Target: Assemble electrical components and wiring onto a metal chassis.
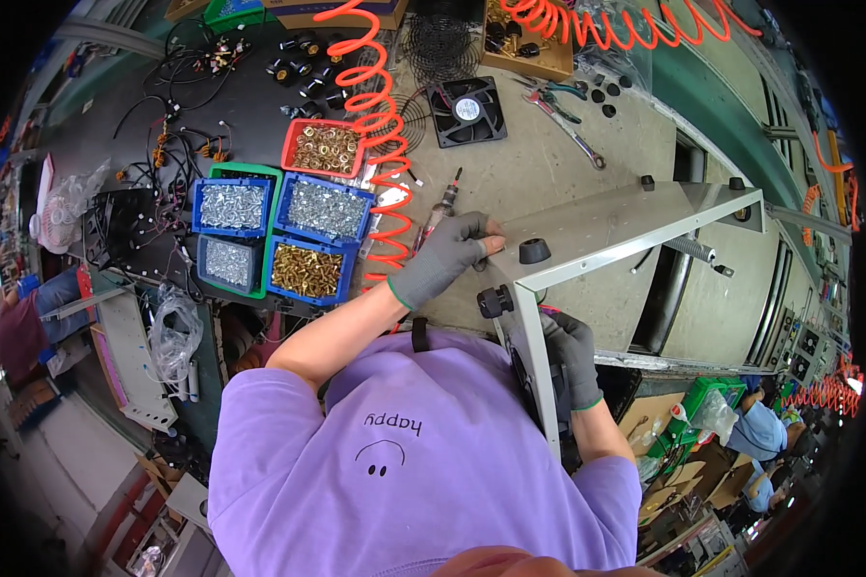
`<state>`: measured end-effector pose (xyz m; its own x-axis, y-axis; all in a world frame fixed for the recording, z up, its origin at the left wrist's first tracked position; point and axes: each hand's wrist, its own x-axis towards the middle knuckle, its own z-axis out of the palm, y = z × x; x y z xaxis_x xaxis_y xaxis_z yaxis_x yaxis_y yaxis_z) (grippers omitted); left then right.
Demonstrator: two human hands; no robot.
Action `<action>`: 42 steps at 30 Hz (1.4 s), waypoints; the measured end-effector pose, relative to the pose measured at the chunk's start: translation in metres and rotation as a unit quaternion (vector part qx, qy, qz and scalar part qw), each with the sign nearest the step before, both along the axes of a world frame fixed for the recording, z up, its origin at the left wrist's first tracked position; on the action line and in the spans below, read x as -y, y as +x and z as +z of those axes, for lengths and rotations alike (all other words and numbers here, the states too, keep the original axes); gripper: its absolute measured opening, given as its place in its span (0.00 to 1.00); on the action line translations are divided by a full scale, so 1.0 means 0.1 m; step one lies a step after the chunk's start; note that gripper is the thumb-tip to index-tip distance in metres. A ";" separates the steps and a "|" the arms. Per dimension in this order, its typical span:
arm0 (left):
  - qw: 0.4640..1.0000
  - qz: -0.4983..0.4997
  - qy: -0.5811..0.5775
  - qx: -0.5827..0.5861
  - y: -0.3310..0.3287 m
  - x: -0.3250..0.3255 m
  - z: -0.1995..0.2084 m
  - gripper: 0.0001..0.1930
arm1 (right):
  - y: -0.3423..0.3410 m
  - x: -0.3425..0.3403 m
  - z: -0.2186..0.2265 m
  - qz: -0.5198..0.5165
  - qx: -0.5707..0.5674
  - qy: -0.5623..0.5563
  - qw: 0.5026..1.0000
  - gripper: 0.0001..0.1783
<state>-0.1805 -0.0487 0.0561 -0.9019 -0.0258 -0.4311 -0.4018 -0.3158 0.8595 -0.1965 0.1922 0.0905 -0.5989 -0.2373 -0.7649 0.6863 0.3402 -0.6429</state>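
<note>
A grey sheet-metal casing stands tilted in front of me on its edges, with its open side toward the right. Black rubber feet, one of them a near foot, stick up from its top face. My left hand, in a grey fingertip-less glove, is closed at the casing's near left corner, thumb and fingers on the edge. A black cable gland sits just below that corner. My right hand, also gloved, reaches inside behind the front panel with fingers bent. Something pinkish shows at its fingertips, mostly hidden by the panel.
A screwdriver lies beside my left hand. Farther off are a black fan, a wrench and pliers. Blue bins and a red bin hold small hardware. A coiled orange air hose hangs down.
</note>
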 end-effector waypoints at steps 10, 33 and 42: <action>0.998 -0.046 -0.044 0.012 -0.05 0.00 0.01 0.16 | 0.01 -0.03 -0.03 0.000 -0.004 -0.012 1.000 0.13; 0.998 -0.038 0.031 -0.044 -0.11 0.19 -0.04 0.23 | -0.02 0.00 0.03 0.017 -0.019 -0.002 1.000 0.12; 0.996 -0.065 -0.002 -0.056 -0.12 0.16 -0.01 0.23 | -0.03 0.03 0.13 0.008 0.012 0.000 1.000 0.13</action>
<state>-0.1923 -0.0652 0.0546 -0.9405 0.0920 -0.3271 -0.3398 -0.2634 0.9029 -0.1992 0.1890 0.1038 -0.5773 -0.2464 -0.7785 0.6954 0.3512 -0.6269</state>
